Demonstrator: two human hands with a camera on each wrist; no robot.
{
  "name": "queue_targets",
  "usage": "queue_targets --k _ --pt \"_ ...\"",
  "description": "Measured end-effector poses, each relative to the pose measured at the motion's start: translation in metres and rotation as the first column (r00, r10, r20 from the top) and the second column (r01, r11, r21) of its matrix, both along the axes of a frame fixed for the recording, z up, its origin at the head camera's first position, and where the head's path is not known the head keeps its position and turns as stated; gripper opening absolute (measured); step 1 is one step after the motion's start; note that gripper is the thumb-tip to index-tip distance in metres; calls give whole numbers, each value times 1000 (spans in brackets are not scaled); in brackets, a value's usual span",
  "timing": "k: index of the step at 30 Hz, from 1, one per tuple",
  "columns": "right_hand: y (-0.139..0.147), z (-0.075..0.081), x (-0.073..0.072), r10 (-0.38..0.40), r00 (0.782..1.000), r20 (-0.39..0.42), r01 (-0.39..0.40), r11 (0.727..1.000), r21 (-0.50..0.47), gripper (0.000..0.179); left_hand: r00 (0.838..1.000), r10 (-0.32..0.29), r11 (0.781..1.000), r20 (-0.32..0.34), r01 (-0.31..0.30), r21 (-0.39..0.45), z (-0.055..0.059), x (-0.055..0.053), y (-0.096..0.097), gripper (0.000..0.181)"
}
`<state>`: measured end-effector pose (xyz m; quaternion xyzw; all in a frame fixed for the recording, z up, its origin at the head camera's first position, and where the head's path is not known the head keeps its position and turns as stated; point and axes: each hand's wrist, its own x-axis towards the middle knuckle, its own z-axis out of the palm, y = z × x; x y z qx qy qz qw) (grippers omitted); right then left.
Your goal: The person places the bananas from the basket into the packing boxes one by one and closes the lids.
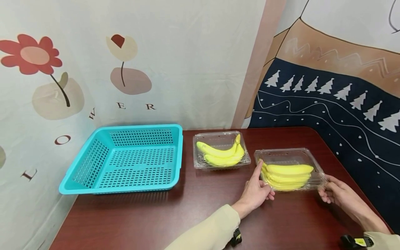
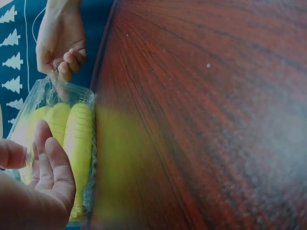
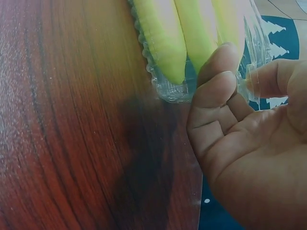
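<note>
A clear plastic clamshell box holding a bunch of yellow bananas is at the right of the table, its lid down. My left hand holds its left side, the index finger stretched along the edge toward the back corner. In the left wrist view the left thumb meets clear plastic at its tip. My right hand pinches the box's right edge between thumb and fingers, which the right wrist view shows close up. Whether the box's underside touches the table cannot be told.
A second clear box with bananas sits to the left, near the back wall. Farther left stands a turquoise perforated basket with nothing in it. The dark red table meets printed cloths at the back and right.
</note>
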<state>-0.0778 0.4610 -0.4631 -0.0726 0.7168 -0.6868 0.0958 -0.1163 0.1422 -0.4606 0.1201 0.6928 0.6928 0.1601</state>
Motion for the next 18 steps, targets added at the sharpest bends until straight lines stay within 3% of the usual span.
queue_targets --k 18 --pt "2 -3 2 22 999 -39 -23 999 -34 40 999 13 999 -42 -15 -47 1 1 0 90"
